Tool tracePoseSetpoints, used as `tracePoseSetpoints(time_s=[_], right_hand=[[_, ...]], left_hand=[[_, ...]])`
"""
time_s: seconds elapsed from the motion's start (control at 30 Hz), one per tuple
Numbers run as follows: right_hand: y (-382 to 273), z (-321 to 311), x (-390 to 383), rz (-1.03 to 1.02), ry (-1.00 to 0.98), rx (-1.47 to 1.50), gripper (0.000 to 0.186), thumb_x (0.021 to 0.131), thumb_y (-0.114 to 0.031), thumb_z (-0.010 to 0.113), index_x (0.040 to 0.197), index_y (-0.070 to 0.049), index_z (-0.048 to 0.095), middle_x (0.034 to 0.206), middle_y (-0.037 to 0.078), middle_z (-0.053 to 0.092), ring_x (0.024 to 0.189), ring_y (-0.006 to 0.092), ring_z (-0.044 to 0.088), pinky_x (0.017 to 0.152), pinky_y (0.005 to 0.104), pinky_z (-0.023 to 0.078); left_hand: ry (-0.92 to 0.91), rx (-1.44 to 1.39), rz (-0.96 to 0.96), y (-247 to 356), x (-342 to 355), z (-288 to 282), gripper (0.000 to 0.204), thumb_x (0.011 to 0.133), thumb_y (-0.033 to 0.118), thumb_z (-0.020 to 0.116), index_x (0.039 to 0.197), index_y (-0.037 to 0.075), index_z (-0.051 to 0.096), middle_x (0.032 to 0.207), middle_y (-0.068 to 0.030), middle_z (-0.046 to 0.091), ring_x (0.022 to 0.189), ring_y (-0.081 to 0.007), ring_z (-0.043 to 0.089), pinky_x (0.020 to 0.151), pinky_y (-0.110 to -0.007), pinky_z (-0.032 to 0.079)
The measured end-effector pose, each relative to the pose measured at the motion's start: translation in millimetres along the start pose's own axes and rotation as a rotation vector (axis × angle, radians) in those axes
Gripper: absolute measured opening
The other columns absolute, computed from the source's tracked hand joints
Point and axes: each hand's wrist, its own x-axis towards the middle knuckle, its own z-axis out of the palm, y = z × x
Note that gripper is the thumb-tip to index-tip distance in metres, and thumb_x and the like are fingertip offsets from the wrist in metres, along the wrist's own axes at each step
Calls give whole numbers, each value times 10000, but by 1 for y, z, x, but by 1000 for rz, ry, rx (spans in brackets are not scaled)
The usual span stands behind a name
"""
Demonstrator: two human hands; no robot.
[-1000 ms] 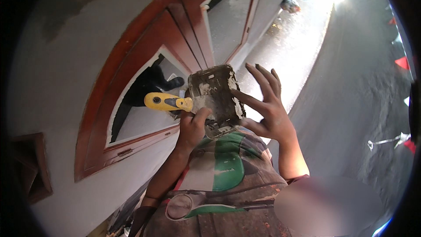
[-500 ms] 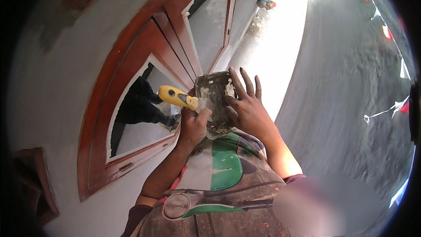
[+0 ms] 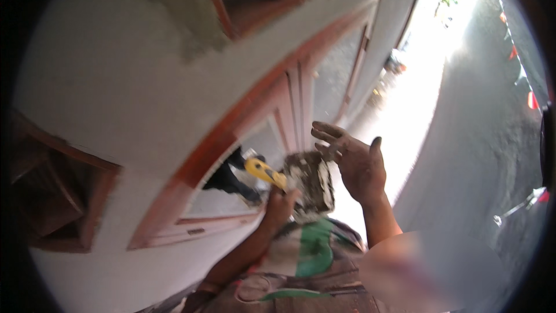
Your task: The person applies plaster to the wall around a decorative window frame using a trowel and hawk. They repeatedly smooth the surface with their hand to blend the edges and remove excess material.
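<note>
My left hand is closed at the near left side of a small rectangular tray, smeared with dark and pale paste. The same hand grips a yellow-handled tool that looks like a scraper. Its handle slants up and left past the tray's edge, and its working end cannot be made out against the tray. To the tray's right, my right hand is raised and open, fingers spread, with dark smears on it. Nothing shows in its grasp. The picture is somewhat blurred.
Ahead and left stands a wall with a red-brown framed glass door and framed openings. A grey surface lies right, edged by a string of small flags. A brightly lit strip runs between.
My right hand has lifted off the tray, turned and spread its fingers. The view has swung, so more wall shows on the left. My left hand still holds the tray and tool.
</note>
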Motion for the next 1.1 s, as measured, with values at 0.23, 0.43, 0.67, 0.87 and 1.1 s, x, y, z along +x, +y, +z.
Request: tracePoseSetpoints(time_s=[0.23,0.43,0.67,0.87,1.1], right_hand=[[-71,52,153,-715,6,-538,655,1034,-572,404,1129,13,683,1514,299,419,1366,397,444,1121,497,336],[-92,65,237,-1053,160,-709,543,980,-510,565,1144,-12,710,1547,324,345,1400,484,343,1159,557,258],[-106,68,266,-1123,170,-697,602,968,-612,532,1227,-106,729,1628,323,237,1479,516,229,1186,623,155],[-79,58,231,-1002,88,-1100,805,949,-798,341,1367,-204,688,1677,275,190,1534,516,116,1168,702,-14],[-117,63,230,-958,140,-918,860,914,-846,349,1419,-217,648,1678,290,167,1533,548,67,1170,688,-89]], left_hand=[[-43,373,148,1,-18,-4,203,885,10,646,1080,51,681,1065,-138,674,1025,-302,649,935,-390,493],[208,37,-159,47,-30,30,308,907,97,661,1182,-16,579,1059,-77,651,1006,-182,609,908,-333,487],[306,-109,-180,47,-38,45,357,937,12,597,1291,-18,557,1171,-82,674,1079,-187,643,942,-330,517],[426,-173,-234,57,-32,58,392,948,-35,575,1337,-8,536,1216,-69,656,1116,-174,621,972,-329,506],[353,-191,-132,40,-24,57,415,946,-37,576,1356,1,521,1215,-66,649,1129,-168,609,974,-325,503]])
